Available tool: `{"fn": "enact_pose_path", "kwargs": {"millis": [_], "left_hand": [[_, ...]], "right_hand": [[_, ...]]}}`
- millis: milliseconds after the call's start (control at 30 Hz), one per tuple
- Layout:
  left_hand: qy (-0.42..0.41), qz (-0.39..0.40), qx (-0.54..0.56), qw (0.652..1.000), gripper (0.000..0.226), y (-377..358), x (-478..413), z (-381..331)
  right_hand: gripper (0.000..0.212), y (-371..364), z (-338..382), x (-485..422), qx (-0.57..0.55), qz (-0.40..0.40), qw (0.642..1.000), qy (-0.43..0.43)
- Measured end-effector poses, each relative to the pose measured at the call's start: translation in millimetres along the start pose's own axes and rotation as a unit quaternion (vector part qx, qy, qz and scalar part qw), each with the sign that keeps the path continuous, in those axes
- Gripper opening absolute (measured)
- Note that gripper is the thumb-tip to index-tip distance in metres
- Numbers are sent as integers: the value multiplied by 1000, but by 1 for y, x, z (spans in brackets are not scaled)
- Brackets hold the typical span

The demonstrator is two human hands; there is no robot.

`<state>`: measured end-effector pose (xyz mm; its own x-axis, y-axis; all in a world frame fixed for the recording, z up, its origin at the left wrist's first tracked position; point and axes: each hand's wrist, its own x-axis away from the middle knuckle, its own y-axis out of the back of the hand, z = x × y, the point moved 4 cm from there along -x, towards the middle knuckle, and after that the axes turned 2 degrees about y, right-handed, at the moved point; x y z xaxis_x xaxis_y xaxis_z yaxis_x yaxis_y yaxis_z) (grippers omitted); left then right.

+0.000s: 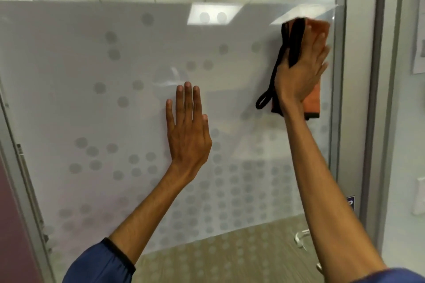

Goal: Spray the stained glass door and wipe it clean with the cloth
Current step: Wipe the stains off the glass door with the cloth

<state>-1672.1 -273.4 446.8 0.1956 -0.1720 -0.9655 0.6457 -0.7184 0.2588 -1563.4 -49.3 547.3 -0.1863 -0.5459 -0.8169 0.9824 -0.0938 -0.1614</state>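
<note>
Door: glass door (96, 57), frosted w/ grey dots, fills most of view; metal frame (342, 103) runs down its R edge.
Free room: wide bare pane left of both hands; cloth sits near the frame, little room on that side.
Hands: 2. Left hand (187, 131) flat on glass mid-pane, fingers spread, holding nothing. Right hand (301, 69) up high, palm pressing the cloth to the glass.
Cloth: 1, orange cloth (312, 99) w/ black trim (loop dangling lower L).
Handle: 1, door handle (301, 238), low R, partly hidden by forearm.
</note>
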Motion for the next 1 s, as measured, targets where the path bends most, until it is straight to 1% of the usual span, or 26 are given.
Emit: {"fn": "enact_pose_path", "kwargs": {"millis": [67,133,167,233,333,433,600,700,833,1000], "left_hand": [[0,4,0,1000,57,-1,1,1],[-2,11,-3,1000,57,-1,3,3],[-2,15,-1,1000,57,-1,5,3],[-2,26,6,1000,57,1,16,6],[4,47,9,999,57,3,51,21],[24,60,23,998,59,8,94,47],[81,48,30,995,61,27,124,98],[84,46,11,995,61,42,119,125],[83,41,-6,996,59,59,116,153],[69,23,-14,997,57,80,126,177]], "right_hand": [[70,-3,10,7,3,12,998,65],[73,-1,9,39,1,30,990,134],[75,2,2,59,-4,38,988,150],[76,12,-21,103,-14,45,989,138],[76,27,-49,163,-14,38,996,76],[75,26,-46,201,-32,35,998,40],[76,7,6,230,-57,15,997,52],[79,-9,50,246,-73,28,994,78],[83,-30,111,269,-104,63,981,152],[71,-50,163,309,-136,107,954,243]]}}
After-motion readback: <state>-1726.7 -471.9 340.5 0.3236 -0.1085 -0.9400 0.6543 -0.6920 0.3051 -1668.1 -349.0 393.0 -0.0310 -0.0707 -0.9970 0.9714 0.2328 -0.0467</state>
